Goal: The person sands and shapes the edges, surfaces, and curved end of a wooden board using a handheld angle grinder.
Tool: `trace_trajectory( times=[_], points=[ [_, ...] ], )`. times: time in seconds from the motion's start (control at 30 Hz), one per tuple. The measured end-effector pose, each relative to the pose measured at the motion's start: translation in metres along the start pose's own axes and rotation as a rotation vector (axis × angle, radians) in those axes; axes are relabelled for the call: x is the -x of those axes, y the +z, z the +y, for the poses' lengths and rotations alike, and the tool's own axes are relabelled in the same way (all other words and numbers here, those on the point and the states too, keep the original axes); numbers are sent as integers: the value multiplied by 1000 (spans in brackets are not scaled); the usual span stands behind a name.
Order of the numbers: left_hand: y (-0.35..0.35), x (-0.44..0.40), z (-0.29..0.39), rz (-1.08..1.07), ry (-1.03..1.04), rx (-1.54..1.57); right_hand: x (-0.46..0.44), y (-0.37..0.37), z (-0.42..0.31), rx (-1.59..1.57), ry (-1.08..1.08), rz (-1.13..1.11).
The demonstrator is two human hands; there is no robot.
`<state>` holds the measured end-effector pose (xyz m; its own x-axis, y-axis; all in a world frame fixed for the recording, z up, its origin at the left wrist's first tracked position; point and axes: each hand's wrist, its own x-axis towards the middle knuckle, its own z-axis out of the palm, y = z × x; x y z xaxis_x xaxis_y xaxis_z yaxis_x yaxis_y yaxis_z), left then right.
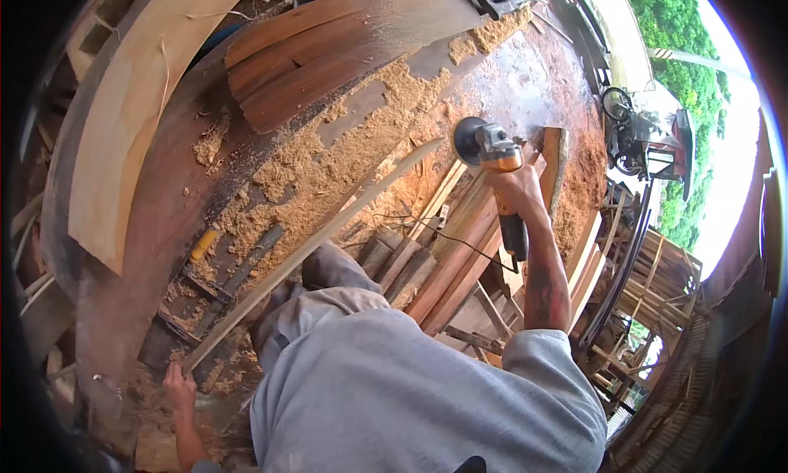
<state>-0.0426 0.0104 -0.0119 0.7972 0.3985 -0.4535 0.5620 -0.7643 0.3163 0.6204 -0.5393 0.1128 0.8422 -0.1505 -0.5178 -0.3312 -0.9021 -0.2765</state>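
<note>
My right hand [517, 187] is wrapped round an orange and black angle grinder [497, 155] with a dark round disc. A cord trails from the grinder's rear end. The disc is close to the far tip of a long, slim, slightly curved wooden strip [320, 233]; whether they touch, I cannot tell. My left hand [177, 388] grips the strip's near end at the lower left, its fingers closed at the wood. The strip runs slantwise in front of my body, beside a sawdust-covered work surface [152, 251].
Thick sawdust [353, 132] lies over the bench, near a yellow-handled tool [204, 244] and dark metal bars [253, 258]. Reddish boards [304, 54] and a pale plank [123, 145] rest beyond. Stacked timber [460, 243] lies under my right arm. A three-wheeled vehicle [669, 149] stands outside.
</note>
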Motion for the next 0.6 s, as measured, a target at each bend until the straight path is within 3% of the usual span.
trace_trajectory(
  times=[0.07,0.13,0.23,0.27,0.3,0.33,0.4,0.43,0.5,0.57,0.6],
  points=[
    [-10,-6,4,-28,-45,-11,-2,-12,25,-124,58,17],
    [-19,-18,8,-178,-251,-81,-6,-20,57,-196,69,65],
    [-49,-40,30,-188,-346,-92,29,-28,97,-274,23,97],
    [-57,-43,35,-162,-304,-92,30,-21,122,-158,33,143],
    [-61,-43,39,-131,-298,-108,43,-19,129,-233,114,109],
    [-62,-41,42,-94,-354,-220,53,-12,138,-174,43,111],
    [-60,-45,59,-130,-470,-482,78,-3,143,-278,189,151],
    [-56,-46,78,-62,-423,-580,91,2,145,-278,224,169],
    [-53,-59,124,73,-238,-370,94,28,189,-382,198,193],
    [-30,-85,184,368,136,-176,107,41,210,-461,154,213],
    [-24,-100,229,391,174,-49,118,44,210,-576,139,248]
  ],
)
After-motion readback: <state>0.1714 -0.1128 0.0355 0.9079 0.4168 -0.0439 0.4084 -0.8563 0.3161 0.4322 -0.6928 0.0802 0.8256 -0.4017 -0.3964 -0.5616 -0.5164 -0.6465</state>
